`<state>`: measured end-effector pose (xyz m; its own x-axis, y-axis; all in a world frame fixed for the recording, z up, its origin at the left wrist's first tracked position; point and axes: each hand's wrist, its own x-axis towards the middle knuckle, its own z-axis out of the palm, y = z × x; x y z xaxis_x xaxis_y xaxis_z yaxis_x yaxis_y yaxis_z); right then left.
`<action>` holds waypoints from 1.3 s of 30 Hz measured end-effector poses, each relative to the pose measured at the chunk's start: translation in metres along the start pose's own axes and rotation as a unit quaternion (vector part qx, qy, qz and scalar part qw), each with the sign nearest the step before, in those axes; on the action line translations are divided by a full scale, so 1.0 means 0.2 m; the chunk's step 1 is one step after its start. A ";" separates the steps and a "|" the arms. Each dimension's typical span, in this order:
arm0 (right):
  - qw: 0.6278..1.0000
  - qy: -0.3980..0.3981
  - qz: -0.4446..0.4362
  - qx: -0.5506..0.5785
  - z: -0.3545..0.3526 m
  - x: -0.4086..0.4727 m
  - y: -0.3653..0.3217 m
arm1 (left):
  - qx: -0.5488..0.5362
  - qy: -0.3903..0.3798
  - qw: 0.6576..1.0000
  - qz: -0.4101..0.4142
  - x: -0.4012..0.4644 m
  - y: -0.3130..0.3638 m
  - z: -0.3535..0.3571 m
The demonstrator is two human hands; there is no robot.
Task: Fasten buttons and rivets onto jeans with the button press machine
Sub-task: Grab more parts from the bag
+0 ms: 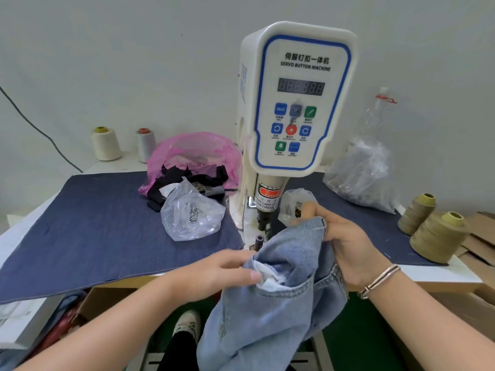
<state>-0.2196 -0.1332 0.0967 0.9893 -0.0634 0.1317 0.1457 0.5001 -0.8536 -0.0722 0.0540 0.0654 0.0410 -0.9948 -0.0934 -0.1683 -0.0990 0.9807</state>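
Jeans of light blue denim (278, 303) held bunched in front of the white servo button press machine (297, 103), just beside its dark lower die post (259, 241), the rest of the cloth hanging below the table edge. Left hand (222, 271) pinches the pocket opening with its white lining showing; right hand (345, 236) (metal bangle (379, 281) at the wrist) grips the upper edge of the fabric, fingers curled round it. Dark blue denim mat (93, 223) covers the table, with a clear plastic bag of small metal parts (191, 210) lying left of the machine.
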 end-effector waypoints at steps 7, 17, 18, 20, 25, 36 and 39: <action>0.816 0.103 0.273 -0.499 -0.02 0.03 -0.04 | 0.152 0.270 0.943 0.123 0.01 0.03 -0.03; 0.921 0.035 -0.045 -0.386 0.01 0.02 -0.06 | -0.029 0.051 0.992 -0.107 0.09 -0.04 0.02; 0.924 0.034 -0.041 -0.380 0.01 0.02 -0.06 | -0.002 0.024 0.997 -0.066 0.07 -0.04 0.01; 0.925 0.049 -0.029 -0.376 -0.01 0.02 -0.07 | 0.013 0.036 0.999 0.026 0.03 -0.01 -0.01; 0.816 0.033 0.189 -0.546 -0.08 -0.03 -0.06 | 0.446 0.247 0.841 0.183 0.02 0.07 -0.09; 0.963 0.045 0.192 -0.184 -0.12 -0.07 0.04 | 0.232 0.239 0.934 0.128 0.02 0.05 -0.11; 0.950 0.095 0.214 -0.207 -0.15 -0.02 0.04 | 0.100 0.222 0.967 0.074 0.05 0.03 -0.08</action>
<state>-0.2224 -0.1541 0.0734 0.9377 -0.1050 -0.3312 -0.3164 0.1361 -0.9388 -0.0563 0.0430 0.0741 0.4128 -0.8945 0.1713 -0.3902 -0.0038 0.9207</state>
